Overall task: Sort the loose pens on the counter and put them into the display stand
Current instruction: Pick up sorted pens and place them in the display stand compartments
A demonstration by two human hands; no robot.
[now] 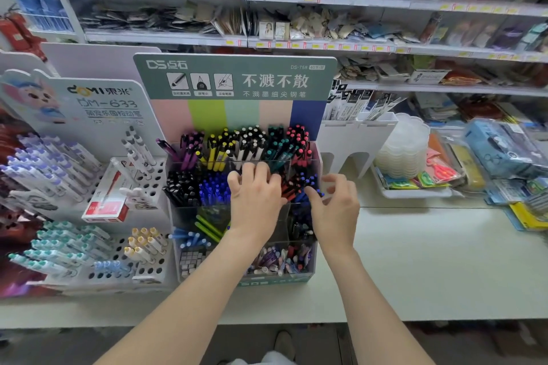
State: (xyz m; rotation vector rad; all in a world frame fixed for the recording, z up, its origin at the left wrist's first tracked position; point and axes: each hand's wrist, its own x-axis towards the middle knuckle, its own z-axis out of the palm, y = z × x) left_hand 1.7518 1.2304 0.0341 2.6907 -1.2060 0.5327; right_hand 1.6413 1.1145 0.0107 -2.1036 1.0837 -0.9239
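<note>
The clear tiered display stand (308,264) with a green header sits at the centre of the white counter (430,261). Its back tier holds purple, yellow, white, teal and red pens (246,145). Black pens (181,187) and blue pens (213,190) fill the left of the middle tier. My left hand (255,198) lies palm down over the middle tier, fingers curled over a bunch of pens with the tips hidden. Beside it, my right hand (335,204) hovers with loosely curled fingers, its thumb touching the mixed red and blue pens (299,187) at the right end.
A white pegboard pen stand (118,216) with a red box (106,201) stands close on the left. A white holder (355,139), stacked clear lids (406,145) and a tray of small goods (415,192) sit to the right. Stocked shelves (296,41) run behind.
</note>
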